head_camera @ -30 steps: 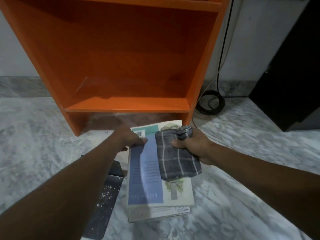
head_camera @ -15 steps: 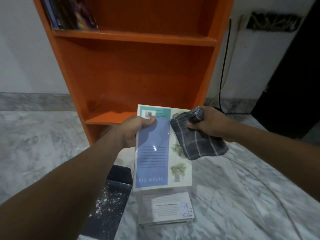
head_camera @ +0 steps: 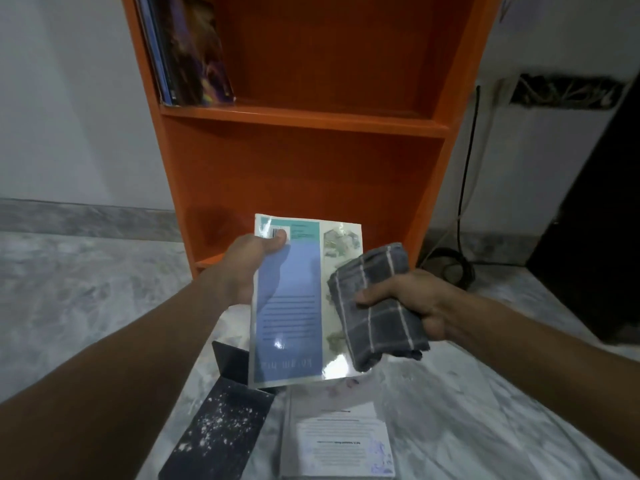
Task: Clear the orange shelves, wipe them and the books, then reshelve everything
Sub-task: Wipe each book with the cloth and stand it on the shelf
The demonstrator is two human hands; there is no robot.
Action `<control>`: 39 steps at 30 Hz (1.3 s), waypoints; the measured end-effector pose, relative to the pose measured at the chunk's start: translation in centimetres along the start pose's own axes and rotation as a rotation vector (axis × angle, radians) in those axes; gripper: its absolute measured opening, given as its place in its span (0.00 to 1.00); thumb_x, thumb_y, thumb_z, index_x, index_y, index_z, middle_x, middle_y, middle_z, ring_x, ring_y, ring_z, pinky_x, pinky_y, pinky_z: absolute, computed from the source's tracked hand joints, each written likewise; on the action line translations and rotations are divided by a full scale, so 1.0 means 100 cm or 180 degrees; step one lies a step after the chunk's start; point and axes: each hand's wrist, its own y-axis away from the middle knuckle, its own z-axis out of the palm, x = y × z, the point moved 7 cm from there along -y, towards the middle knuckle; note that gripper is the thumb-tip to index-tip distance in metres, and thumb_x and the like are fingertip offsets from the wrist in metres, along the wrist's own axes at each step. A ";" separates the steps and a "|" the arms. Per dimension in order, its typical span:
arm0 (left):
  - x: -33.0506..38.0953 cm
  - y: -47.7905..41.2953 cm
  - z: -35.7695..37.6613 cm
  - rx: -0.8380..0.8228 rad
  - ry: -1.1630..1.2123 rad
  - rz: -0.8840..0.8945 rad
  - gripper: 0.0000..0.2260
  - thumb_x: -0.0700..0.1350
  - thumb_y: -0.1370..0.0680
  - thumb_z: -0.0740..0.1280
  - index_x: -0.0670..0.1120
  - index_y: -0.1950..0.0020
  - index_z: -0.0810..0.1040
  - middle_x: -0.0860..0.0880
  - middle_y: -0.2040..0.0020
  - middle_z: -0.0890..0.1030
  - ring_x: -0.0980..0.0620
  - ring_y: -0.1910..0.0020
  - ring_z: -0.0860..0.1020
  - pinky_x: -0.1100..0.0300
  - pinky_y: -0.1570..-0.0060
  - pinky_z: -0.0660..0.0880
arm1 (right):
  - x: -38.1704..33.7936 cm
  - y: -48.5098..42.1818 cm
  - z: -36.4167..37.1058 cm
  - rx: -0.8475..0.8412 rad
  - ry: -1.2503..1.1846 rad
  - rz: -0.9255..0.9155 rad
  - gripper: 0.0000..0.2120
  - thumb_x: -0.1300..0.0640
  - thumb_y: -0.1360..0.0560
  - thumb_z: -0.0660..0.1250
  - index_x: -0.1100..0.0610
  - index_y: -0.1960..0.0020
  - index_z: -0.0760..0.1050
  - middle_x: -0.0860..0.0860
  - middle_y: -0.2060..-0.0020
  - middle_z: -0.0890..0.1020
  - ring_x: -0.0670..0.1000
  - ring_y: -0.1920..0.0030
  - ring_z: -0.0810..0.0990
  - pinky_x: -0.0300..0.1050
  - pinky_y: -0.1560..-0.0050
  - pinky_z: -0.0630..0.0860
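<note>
Nearest my view, a black angled metal piece (head_camera: 221, 420), speckled with white dust, sits on the marble floor (head_camera: 86, 306). Just beside it, to the right, a white book (head_camera: 341, 441) lies flat on the floor.

Above these, the left hand (head_camera: 247, 268) holds a blue-and-white book (head_camera: 294, 306) clear of the floor by its upper left corner, back cover facing me, with the thumb pressed on the cover next to the barcode and the fingers hidden behind. The right hand (head_camera: 415, 304) is curled round a folded grey checked cloth (head_camera: 381, 327). The cloth overlaps the book's right edge; I cannot tell whether they touch.

Beyond the hands stands the orange shelf unit (head_camera: 311, 174). Its lower compartment shows bare boards. On the shelf above, several books (head_camera: 187, 46) stand leaning at the left side. A black cable (head_camera: 450, 268) lies coiled on the floor just right of the unit.
</note>
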 end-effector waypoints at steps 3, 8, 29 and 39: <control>0.003 0.003 -0.004 0.0061 -0.0087 0.0001 0.08 0.42 0.18 0.63 0.42 0.43 0.80 0.43 0.48 0.85 0.42 0.49 0.83 0.48 0.52 0.80 | -0.021 0.002 -0.014 0.0583 0.0665 -0.0665 0.13 0.66 0.34 0.77 0.57 0.52 0.80 0.56 0.58 0.85 0.56 0.58 0.85 0.52 0.57 0.83; 0.008 0.006 -0.004 0.0063 -0.0167 0.0089 0.07 0.44 0.18 0.64 0.44 0.45 0.79 0.46 0.54 0.87 0.45 0.56 0.85 0.51 0.58 0.81 | -0.107 0.014 -0.032 0.1703 0.1909 -0.2778 0.08 0.69 0.29 0.68 0.59 0.54 0.81 0.55 0.60 0.84 0.54 0.59 0.82 0.57 0.59 0.81; 0.023 -0.001 0.015 -0.0083 -0.0011 0.0232 0.14 0.50 0.18 0.62 0.44 0.39 0.79 0.44 0.46 0.85 0.42 0.48 0.84 0.47 0.47 0.79 | -0.118 0.024 -0.010 0.1980 0.3113 -0.3931 0.28 0.60 0.29 0.73 0.54 0.30 0.71 0.56 0.37 0.78 0.56 0.34 0.74 0.56 0.36 0.73; 0.022 0.003 -0.017 0.0141 -0.0060 0.0144 0.13 0.51 0.19 0.64 0.46 0.40 0.79 0.46 0.46 0.85 0.44 0.49 0.85 0.47 0.48 0.80 | 0.048 0.018 0.024 -0.0099 0.4231 -0.3972 0.28 0.61 0.35 0.71 0.51 0.35 0.71 0.55 0.44 0.82 0.54 0.47 0.83 0.47 0.53 0.82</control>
